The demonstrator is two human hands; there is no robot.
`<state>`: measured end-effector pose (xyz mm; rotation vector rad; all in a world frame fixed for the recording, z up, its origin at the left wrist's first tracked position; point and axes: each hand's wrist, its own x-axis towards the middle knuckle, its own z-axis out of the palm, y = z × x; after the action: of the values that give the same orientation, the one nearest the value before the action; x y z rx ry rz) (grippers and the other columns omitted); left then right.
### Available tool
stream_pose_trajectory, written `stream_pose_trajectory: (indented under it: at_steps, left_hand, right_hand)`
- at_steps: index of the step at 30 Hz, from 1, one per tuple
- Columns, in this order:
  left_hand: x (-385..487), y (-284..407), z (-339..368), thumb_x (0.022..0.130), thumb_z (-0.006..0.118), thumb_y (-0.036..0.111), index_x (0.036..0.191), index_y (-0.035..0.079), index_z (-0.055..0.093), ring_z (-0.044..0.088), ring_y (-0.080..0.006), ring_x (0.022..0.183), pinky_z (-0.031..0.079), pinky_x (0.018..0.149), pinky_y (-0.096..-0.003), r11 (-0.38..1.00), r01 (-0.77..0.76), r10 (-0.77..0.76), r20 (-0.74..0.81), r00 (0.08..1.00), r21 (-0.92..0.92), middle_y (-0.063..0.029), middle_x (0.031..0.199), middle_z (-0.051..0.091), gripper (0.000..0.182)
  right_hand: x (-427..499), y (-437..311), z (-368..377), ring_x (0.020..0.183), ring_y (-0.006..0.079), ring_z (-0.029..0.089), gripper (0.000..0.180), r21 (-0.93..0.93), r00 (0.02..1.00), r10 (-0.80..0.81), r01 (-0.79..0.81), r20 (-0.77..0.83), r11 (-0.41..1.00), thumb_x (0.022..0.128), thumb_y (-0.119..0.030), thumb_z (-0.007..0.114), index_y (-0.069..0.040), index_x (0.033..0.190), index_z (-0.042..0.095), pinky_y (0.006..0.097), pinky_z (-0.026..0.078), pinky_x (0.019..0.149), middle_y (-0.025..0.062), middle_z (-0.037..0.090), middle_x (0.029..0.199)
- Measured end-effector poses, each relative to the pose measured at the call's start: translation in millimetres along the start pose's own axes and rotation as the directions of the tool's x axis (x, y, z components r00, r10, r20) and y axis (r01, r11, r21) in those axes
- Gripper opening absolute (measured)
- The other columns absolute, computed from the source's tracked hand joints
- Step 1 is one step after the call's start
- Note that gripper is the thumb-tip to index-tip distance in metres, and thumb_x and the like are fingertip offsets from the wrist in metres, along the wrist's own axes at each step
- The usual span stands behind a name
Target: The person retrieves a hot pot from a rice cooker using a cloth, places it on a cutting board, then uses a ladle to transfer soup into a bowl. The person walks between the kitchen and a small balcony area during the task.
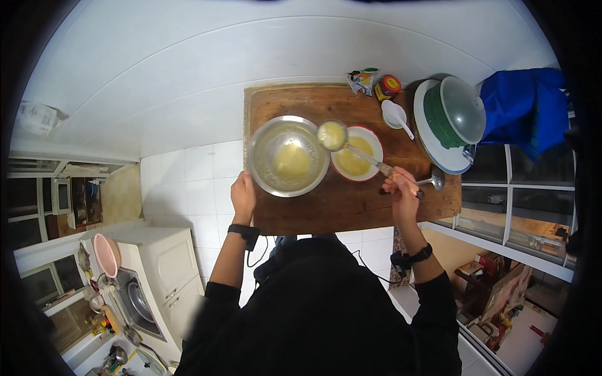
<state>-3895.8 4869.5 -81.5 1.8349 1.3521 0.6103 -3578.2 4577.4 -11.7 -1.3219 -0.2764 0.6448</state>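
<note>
My right hand (403, 190) grips the handle of a metal ladle (332, 136), whose bowl holds a yellowish mixture. The ladle's bowl hangs over the gap between a large stainless steel bowl (263, 176) and a white enamel bowl (379, 152) with a red rim. Yellowish liquid (355, 160) lies in the enamel bowl, and more yellowish mixture (292, 159) rests at the bottom of the steel one. At the steel bowl's lower left rim, my left hand (243, 195) holds its side. Just beyond my right hand, a metal skimmer (437, 179) lies on the wooden table (320, 211).
A small bowl with a white spoon (400, 117), a red-lidded jar (387, 88) and a plastic packet (362, 81) stand at the back right. Beside them, a large white basin (423, 98) holds a green-sided container (439, 113). A blue bag (522, 105) hangs at the right.
</note>
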Motion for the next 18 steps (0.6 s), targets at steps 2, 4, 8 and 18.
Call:
stream_pose_trajectory:
  at_steps: [2,4,8,18]
  left_hand:
    - [-2.1,-0.8,-0.8,0.110,0.041,0.037,0.096,-0.001,0.058,0.060,-0.0456,0.069,0.047,0.069,-0.0517,0.999,0.004,-0.002,-0.048,0.999,0.033,-0.0270,0.077,0.064,0.044]
    - [-6.1,-1.2,0.8,0.111,0.041,0.037,0.098,-0.001,0.056,0.061,-0.0455,0.072,0.048,0.070,-0.0512,0.999,0.039,-0.038,-0.062,0.997,0.014,-0.0278,0.079,0.064,0.043]
    - [-13.4,-1.7,8.7,0.111,0.042,0.035,0.101,-0.001,0.054,0.063,-0.0434,0.078,0.049,0.074,-0.0494,0.996,0.087,-0.089,-0.065,0.994,-0.027,-0.0280,0.084,0.064,0.040]
    - [-8.2,-5.1,11.3,0.111,0.041,0.033,0.107,0.001,0.055,0.065,-0.0498,0.089,0.050,0.080,-0.0531,0.992,0.090,-0.089,0.012,0.996,-0.090,-0.0292,0.094,0.069,0.035]
  right_hand:
    - [-5.1,-8.6,-18.5,0.085,0.0207,0.070,0.033,-0.102,0.995,-0.064,0.057,-0.071,0.993,0.103,-0.010,0.060,0.006,0.132,0.060,0.0325,0.059,0.081,0.0146,0.071,0.103]
    - [-10.9,-15.3,-30.9,0.089,0.0205,0.069,0.032,-0.372,0.964,-0.250,0.265,0.091,0.890,0.101,-0.006,0.062,0.006,0.130,0.063,0.0328,0.058,0.084,0.0144,0.071,0.105]
    - [-22.8,-28.5,-40.2,0.097,0.0291,0.067,0.031,-0.670,0.779,-0.343,0.627,0.526,0.397,0.092,0.002,0.069,0.002,0.123,0.070,0.0378,0.056,0.086,0.0171,0.068,0.112]
    - [-13.7,-39.1,44.5,0.097,0.0317,0.066,0.036,-0.478,0.680,-0.329,0.710,0.655,0.516,0.090,0.002,0.071,-0.003,0.125,0.070,0.0364,0.054,0.085,0.0165,0.066,0.110]
